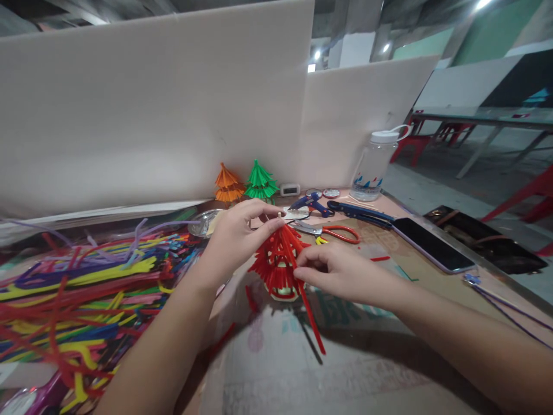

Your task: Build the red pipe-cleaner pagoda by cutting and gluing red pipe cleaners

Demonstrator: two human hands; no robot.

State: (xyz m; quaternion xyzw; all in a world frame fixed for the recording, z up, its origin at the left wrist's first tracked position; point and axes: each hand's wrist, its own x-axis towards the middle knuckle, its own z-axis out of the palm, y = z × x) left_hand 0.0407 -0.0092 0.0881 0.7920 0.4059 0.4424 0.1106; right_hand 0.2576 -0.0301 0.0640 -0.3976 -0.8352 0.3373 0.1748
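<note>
Near the centre of the frame, the red tree [276, 279] sits over cardboard [345, 369], its peak pinched between the left hand's [239, 239] fingers — likely to steady it. The right hand's [332, 270] fingers close narrowly on a red strip [314, 328] at its side, seemingly to guide it. The glue gun [311, 202] and red-handled cutters [306, 228] lie just behind, probably for easy reach; pipe cleaners [95, 294] crowd the lower left — apart from the tree.
</note>
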